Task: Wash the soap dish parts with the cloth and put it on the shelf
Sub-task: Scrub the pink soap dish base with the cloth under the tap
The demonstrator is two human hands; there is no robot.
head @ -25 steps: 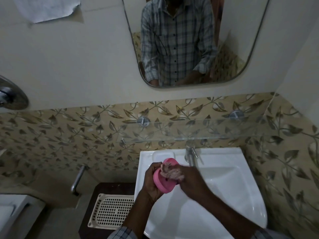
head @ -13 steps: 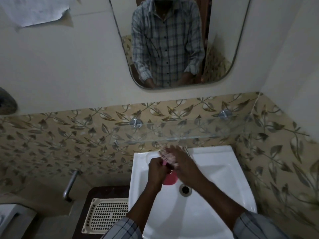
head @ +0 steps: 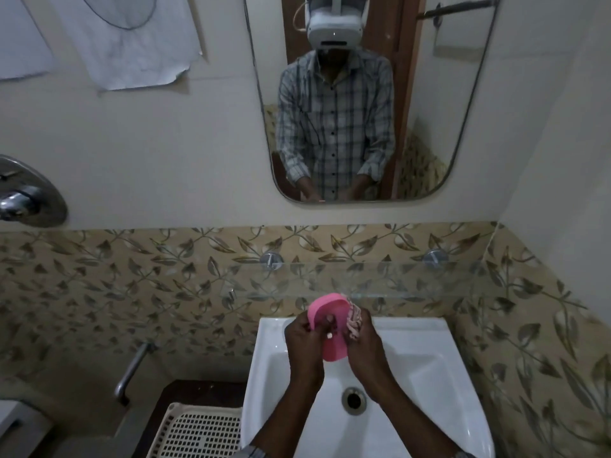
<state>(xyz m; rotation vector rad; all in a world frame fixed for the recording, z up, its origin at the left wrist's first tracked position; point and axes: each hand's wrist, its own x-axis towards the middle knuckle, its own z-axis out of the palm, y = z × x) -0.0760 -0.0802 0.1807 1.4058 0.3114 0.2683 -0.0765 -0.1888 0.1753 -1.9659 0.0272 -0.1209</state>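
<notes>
I see my left hand (head: 302,347) gripping the pink soap dish part (head: 325,306), fingers curled over its face, holding it upright above the back of the white sink (head: 429,375). My right hand (head: 365,343) is closed around a bunched patterned cloth (head: 354,320), which seems to be pressed to the dish's right edge, though the dim light blurs that contact. The glass shelf (head: 413,279) runs just behind the dish. A perforated tray (head: 201,431) lies left of the sink.
</notes>
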